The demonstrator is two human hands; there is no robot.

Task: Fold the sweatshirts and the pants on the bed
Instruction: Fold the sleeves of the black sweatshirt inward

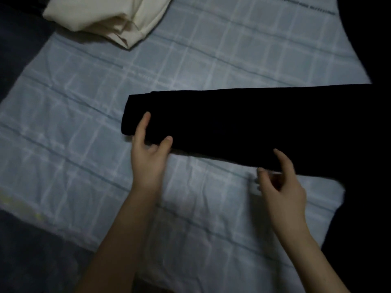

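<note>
- A cream garment [105,15] lies folded into a thick bundle at the upper left of the frame. I judge that piece done; whether it is a sweatshirt I cannot tell.
- The black pants [243,123] lie across the middle of the bed [84,123] as one long, narrow band running off to the right, seemingly folded lengthwise already.
- My left hand [148,151] has its grip on the band's left end, forefinger and thumb on top of the cloth and the other fingers tucked at the near edge.
- My right hand [283,187] sits at the band's near edge, lower right of centre, fingers loosely curled and blurred. I cannot tell whether its grip has closed on the cloth.
- Left to do, as I judge it: fold the band across itself into a compact stack.
- A dark mass [372,155] fills the right edge, too dark to identify.
</note>
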